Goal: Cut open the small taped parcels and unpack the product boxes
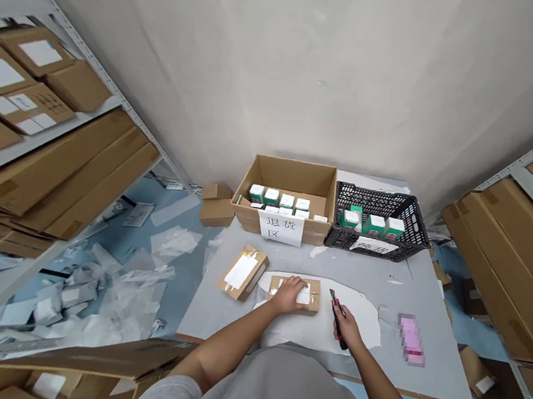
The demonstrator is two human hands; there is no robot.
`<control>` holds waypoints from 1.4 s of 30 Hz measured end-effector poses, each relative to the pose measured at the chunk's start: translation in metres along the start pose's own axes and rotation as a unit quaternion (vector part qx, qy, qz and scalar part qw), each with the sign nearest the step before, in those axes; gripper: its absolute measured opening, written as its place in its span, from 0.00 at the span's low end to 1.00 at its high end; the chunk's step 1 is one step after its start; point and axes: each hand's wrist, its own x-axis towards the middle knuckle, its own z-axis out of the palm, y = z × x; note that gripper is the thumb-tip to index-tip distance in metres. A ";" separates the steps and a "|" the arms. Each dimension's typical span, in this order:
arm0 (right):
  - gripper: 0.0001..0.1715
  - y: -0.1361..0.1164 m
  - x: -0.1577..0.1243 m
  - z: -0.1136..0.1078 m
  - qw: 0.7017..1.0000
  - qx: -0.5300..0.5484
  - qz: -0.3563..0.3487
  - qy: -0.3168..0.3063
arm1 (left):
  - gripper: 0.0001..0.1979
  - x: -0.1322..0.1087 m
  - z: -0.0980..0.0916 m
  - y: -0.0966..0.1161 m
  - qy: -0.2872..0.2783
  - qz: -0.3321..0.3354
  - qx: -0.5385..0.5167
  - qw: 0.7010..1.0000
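on my feed, the right hand (349,328) clasps a cutter (337,325), the carton (313,301) under the left hand (288,294) seems yet unopened, and that hand's grip i can't tell.

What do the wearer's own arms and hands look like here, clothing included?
The left hand and right hand are ungloved, with no watch or band visible at either wrist. The left sleeve is grey and short, leaving the forearm bare, and matches the plain grey shirt.
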 end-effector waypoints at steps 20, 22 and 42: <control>0.44 -0.064 0.056 0.045 0.927 -0.323 -0.159 0.104 | 0.22 -0.027 -0.014 -0.017 -0.067 0.027 0.098 0.992; 0.44 -0.062 0.059 0.044 0.935 -0.307 -0.153 0.094 | 0.21 -0.025 -0.019 -0.015 -0.053 0.038 0.092 0.994; 0.23 -0.048 0.047 0.084 0.997 -0.064 -0.049 0.004 | 0.54 0.010 0.008 -0.014 0.045 -0.277 -0.003 0.960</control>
